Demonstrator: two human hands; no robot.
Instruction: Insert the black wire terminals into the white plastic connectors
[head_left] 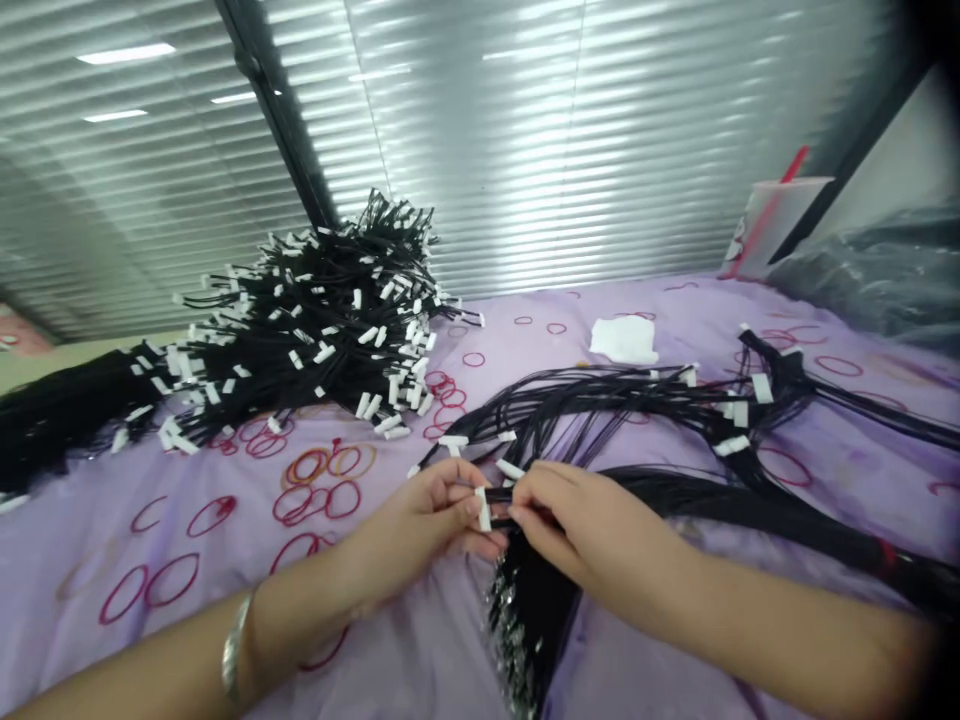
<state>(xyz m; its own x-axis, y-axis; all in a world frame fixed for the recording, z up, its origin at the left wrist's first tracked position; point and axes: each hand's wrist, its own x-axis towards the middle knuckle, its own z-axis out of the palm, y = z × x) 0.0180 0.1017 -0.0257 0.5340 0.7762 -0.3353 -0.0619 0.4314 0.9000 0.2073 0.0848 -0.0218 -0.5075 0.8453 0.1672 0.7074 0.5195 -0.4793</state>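
Between the fingers of my left hand (442,508) is a small white connector (483,510). Thin black wires (498,495) run from it to my right hand (566,510), whose thumb and fingertips pinch them close to the connector. Below both hands hangs a dense bundle of black wires with shiny metal ends (517,620). Just behind my fingers, more wires with white connectors (510,468) lie on the purple cloth. A thick black wire bundle (720,505) stretches off to the right beneath my right forearm.
A big heap of black wires with white connectors (322,320) stands at the back left. Red rubber bands (319,503) lie scattered over the purple cloth (405,620). Farther back are a white scrap (624,340), a cup with a red straw (772,225), clear plastic (885,270) and window blinds (510,150).
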